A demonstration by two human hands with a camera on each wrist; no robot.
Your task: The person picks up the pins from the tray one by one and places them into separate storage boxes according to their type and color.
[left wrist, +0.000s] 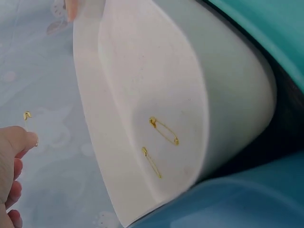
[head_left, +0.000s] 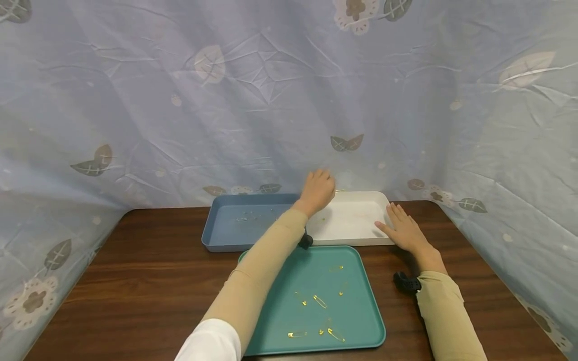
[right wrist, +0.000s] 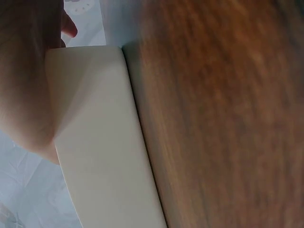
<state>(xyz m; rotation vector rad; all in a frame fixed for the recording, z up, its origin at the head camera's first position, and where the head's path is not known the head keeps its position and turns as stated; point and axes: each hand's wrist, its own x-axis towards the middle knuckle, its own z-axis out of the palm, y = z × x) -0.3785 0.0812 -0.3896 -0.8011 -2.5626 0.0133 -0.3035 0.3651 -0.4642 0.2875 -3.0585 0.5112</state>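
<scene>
Leaf-and-flower-print cloth (head_left: 271,125), pale blue: hung behind the white tray (head_left: 356,215) and to both sides of it. Dark wood-grain table (head_left: 135,286): set beneath the white tray. Teal tray (head_left: 358,316), rounded corners: placed in front of the white tray. Blue tray (head_left: 226,228): placed just left of the white tray. Beige sleeves (head_left: 257,273), two: worn on both forearms, in front of the white tray.

Left hand (head_left: 317,190): raised over the white tray's left end, near its rear rim; one pin is pinched between thumb and forefinger, the other fingers being curled. Right hand (head_left: 406,233): rested on the white tray's right rim, fingers extended, thumb spread; nothing is gripped.

Pinched safety pin (left wrist: 27,115), gold: held beside the white tray's rear rim in the left wrist view. Safety pins (left wrist: 164,130), gold, two: laid apart inside the white tray, left end. Further gold pins (head_left: 319,301), several: scattered in the teal tray, in front of the white tray.
</scene>
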